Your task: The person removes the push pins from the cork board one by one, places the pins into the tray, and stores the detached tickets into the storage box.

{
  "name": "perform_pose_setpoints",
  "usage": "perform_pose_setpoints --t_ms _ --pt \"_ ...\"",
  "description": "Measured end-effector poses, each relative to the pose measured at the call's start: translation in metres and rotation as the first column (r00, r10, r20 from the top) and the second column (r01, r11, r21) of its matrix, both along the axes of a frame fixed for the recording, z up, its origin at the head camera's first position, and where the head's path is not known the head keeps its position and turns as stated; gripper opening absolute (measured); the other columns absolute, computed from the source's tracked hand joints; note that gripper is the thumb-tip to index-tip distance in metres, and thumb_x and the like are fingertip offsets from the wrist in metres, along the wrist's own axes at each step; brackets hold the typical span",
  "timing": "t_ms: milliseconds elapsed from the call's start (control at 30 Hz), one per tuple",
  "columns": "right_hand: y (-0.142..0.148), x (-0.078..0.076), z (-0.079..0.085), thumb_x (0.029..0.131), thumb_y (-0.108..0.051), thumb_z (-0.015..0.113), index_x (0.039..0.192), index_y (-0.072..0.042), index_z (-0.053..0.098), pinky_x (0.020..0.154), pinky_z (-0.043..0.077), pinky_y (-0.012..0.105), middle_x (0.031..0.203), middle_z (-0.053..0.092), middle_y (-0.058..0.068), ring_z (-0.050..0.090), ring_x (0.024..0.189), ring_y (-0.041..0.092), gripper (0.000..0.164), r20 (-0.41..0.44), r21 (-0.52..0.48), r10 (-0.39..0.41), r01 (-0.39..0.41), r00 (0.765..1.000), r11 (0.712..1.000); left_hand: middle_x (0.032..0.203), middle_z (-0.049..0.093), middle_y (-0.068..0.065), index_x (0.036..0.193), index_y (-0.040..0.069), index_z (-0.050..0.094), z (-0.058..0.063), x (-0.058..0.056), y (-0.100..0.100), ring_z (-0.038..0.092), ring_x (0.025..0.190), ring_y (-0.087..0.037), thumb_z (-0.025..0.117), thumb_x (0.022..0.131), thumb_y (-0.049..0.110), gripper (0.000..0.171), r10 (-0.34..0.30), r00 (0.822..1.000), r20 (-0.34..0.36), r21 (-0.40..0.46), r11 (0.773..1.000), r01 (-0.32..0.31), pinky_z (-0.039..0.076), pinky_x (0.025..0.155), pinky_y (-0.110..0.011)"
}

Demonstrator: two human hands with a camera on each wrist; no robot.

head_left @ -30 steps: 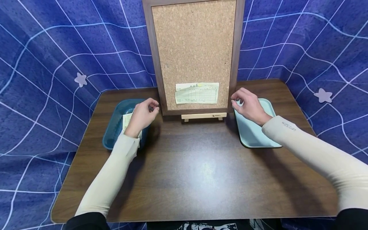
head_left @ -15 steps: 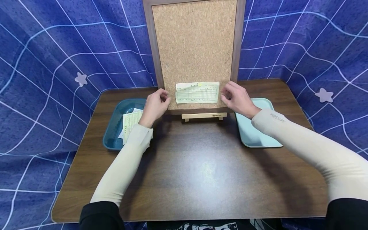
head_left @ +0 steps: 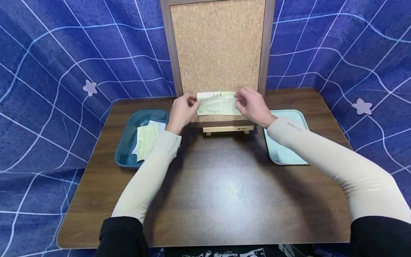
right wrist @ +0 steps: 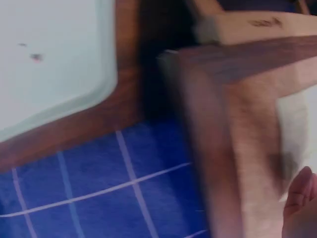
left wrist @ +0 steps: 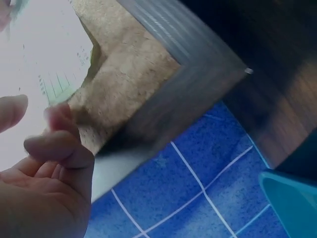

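Note:
A pale green printed paper slip (head_left: 218, 104) lies against the lower part of a framed corkboard (head_left: 218, 46). At its left end is my left hand (head_left: 183, 110), fingers bent and thumb apart from them. In the left wrist view that hand (left wrist: 49, 173) shows a gap between thumb and fingertips, with the slip (left wrist: 59, 64) behind. My right hand (head_left: 253, 106) covers the slip's right end, its thumb and forefinger apart. The right wrist view shows only part of this hand (right wrist: 302, 203) beside the slip's pale edge (right wrist: 294, 134); contact is hard to judge.
A dark blue tray (head_left: 123, 146) with several paper slips (head_left: 146, 141) stands on the left of the wooden table (head_left: 224, 200). A light blue tray (head_left: 285, 151) is on the right. A small wooden easel base (head_left: 226, 129) supports the board.
Both hands have moved inward from beyond the board's sides to the two ends of the slip. The slip stays in place. More of the dark blue tray's papers now shows.

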State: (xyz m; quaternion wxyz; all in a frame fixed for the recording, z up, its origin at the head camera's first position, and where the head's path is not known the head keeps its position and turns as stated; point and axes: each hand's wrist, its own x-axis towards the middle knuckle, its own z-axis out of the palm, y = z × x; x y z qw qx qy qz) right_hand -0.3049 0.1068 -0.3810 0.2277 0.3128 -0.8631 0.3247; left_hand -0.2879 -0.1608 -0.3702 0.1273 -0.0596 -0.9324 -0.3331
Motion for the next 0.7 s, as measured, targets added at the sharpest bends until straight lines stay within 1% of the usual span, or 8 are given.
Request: perform_pose_setpoints --t_ms 133,233,500,700 --pt "-0.016 -0.003 0.009 0.08 0.003 0.059 0.091 -0.001 0.061 0.072 0.043 0.035 0.088 0.059 0.009 0.054 0.08 0.022 0.012 0.002 0.026 0.005 -0.005 1.0 1.0 0.082 0.063 0.003 0.098 0.013 0.065 0.001 -0.006 0.006 0.056 0.076 -0.015 0.064 0.089 0.035 0.023 0.038 0.999 0.009 -0.027 0.999 -0.038 0.042 0.072 -0.035" --pt "-0.024 -0.006 0.013 0.081 0.004 0.058 0.093 -0.001 0.061 0.072 0.045 0.034 0.092 0.06 0.009 0.056 0.082 0.02 0.013 0.017 0.046 -0.006 0.006 1.0 0.999 0.081 0.062 0.002 0.093 0.014 0.063 0.001 -0.008 0.009 0.056 0.075 -0.016 0.063 0.089 0.032 0.019 0.057 0.998 0.016 -0.04 0.998 -0.057 0.042 0.071 -0.035" --pt "-0.036 -0.012 0.015 0.081 0.003 0.06 0.093 0.0 0.062 0.073 0.047 0.032 0.093 0.061 0.01 0.06 0.083 0.021 0.013 0.048 0.082 -0.002 -0.002 0.999 0.997 0.078 0.06 0.002 0.086 0.013 0.061 0.002 -0.008 0.012 0.055 0.073 -0.018 0.062 0.089 0.029 0.017 0.05 0.999 0.02 -0.036 0.998 -0.049 0.042 0.069 -0.035" --pt "-0.044 -0.012 0.015 0.081 0.003 0.06 0.094 -0.002 0.061 0.075 0.047 0.033 0.093 0.059 0.007 0.059 0.082 0.02 0.014 0.086 0.117 -0.05 0.04 0.995 0.992 0.076 0.06 0.002 0.082 0.013 0.06 0.0 -0.007 0.009 0.055 0.073 -0.017 0.062 0.088 0.027 0.015 0.032 0.999 0.005 -0.029 0.999 -0.032 0.041 0.068 -0.034"
